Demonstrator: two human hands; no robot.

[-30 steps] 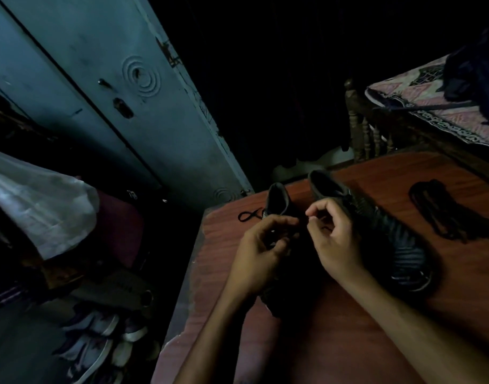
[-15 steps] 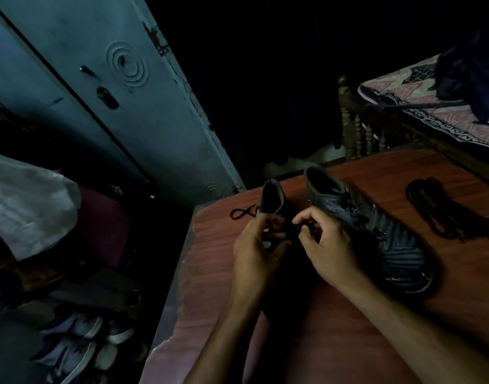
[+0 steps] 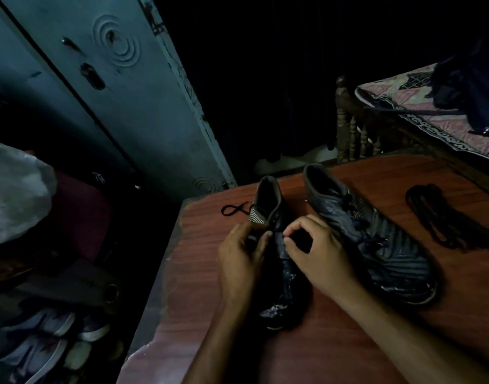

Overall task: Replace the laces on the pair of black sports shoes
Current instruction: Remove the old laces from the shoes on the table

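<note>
Both sets of fingers [image 3: 289,231] have closed in since a second ago, the left hand [image 3: 243,256] and right hand [image 3: 318,256] now pinching at the near shoe [image 3: 282,261] between them, apparently working its lace; whether lace is actually gripped, I cannot tell. The other shoe [image 3: 376,239] lies just right, and spare laces [image 3: 442,217] lie farther right on the desk [image 3: 348,350].

Both hands hide the near shoe's [image 3: 282,261] eyelets; whatever the fingertips pinch is too dark to tell.

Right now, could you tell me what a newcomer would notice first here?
Two hands, the left hand and right hand, meet over the left shoe at the centre of the reddish table. The right shoe lies beside it, and a dark lace bundle sits further right.
</note>
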